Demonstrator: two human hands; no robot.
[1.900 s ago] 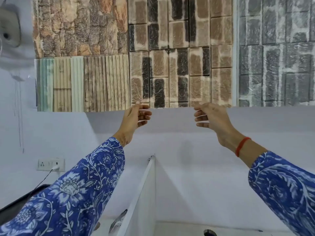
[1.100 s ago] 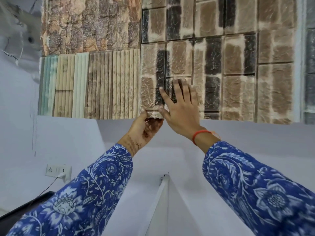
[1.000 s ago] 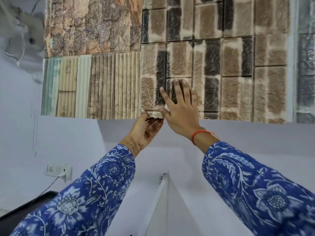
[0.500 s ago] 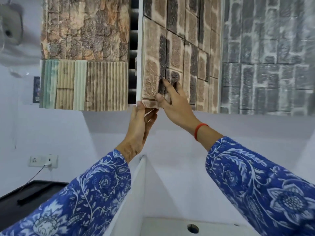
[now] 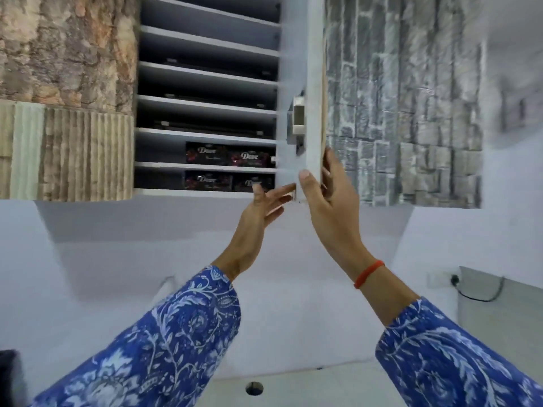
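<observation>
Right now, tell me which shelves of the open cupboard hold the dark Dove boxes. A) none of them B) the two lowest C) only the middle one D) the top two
B: the Dove boxes sit on the two lowest shelves of the cupboard, beside the door that the right hand grips.

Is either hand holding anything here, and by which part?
The right hand grips the open cabinet door near its bottom corner, thumb on the white inner face, fingers behind it. The left hand, fingers straight, holds nothing.
</observation>
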